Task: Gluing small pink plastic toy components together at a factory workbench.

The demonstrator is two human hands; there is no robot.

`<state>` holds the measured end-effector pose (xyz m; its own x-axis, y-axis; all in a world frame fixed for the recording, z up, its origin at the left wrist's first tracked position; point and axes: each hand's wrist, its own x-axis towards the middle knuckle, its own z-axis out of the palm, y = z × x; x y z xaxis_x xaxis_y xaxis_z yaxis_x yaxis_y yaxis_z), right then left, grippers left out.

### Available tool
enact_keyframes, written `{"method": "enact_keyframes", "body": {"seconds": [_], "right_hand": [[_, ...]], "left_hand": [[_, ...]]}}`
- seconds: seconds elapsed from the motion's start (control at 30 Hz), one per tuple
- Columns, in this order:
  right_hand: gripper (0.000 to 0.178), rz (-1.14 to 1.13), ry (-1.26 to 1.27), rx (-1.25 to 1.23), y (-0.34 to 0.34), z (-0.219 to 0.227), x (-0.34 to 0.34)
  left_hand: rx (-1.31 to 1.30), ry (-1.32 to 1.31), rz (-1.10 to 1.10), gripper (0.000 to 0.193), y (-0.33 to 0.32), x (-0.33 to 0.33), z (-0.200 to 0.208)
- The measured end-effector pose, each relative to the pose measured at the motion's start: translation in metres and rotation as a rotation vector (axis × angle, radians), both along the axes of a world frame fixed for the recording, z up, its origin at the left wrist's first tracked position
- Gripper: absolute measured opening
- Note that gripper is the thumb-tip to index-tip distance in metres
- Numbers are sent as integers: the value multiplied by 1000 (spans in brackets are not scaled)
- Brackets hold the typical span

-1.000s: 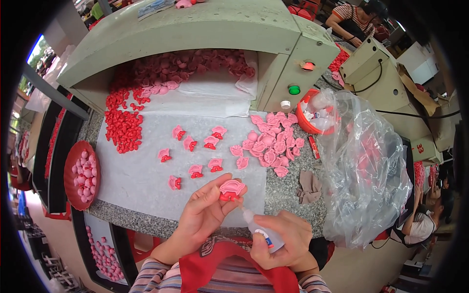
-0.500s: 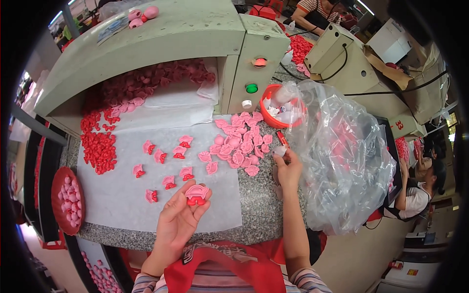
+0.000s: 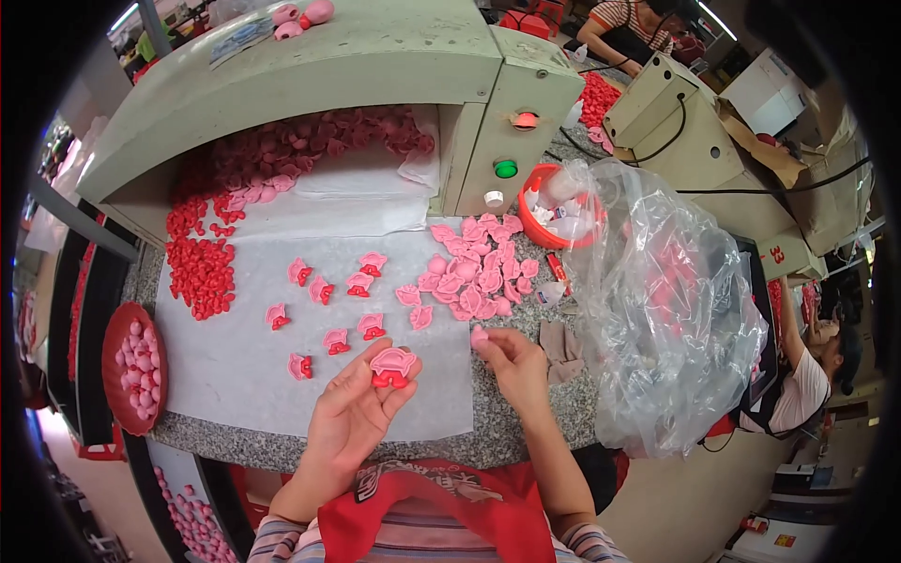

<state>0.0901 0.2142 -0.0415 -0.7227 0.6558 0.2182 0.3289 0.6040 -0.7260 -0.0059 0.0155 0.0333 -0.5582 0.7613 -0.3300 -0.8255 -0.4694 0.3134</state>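
Note:
My left hand (image 3: 357, 399) holds up a pink shell-like half with a red bottom part (image 3: 392, 366), pinched between thumb and fingers. My right hand (image 3: 518, 371), a little to its right, has a small pink piece (image 3: 480, 338) between thumb and fingertips. Beyond the left hand, several joined pink-and-red pieces (image 3: 359, 283) lie spaced out on the white sheet (image 3: 235, 375). A heap of loose pink shells (image 3: 474, 267) lies past my right hand. A small white bottle (image 3: 551, 294) rests beside a red tube (image 3: 557, 267) on the speckled tabletop.
A pale green arched machine (image 3: 310, 66) stands behind, pink parts under its hood. Red pieces (image 3: 200, 277) are heaped at left by a red bowl (image 3: 114, 394) of pink balls. At right are an orange basket (image 3: 540, 235), a grey cloth (image 3: 561, 352) and a clear plastic bag (image 3: 657, 375).
My right hand has let go of the white bottle and come left and nearer, now pinching a small pink piece. My left hand still holds its pink-and-red piece.

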Motion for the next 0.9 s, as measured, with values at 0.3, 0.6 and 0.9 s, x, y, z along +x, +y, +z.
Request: {"method": "enact_keyframes", "body": {"seconds": [0.3,0.6,0.9], "right_hand": [[15,33,-397,15,-27,27,4],[21,477,-37,179,-8,11,-1],[30,390,428,169,-74,110,-10]], "left_hand": [[-28,-8,-10,39,-5,-2,-5],[22,-62,-27,41,-2,3,-3],[-1,70,-11,37,0,10,9]]}}
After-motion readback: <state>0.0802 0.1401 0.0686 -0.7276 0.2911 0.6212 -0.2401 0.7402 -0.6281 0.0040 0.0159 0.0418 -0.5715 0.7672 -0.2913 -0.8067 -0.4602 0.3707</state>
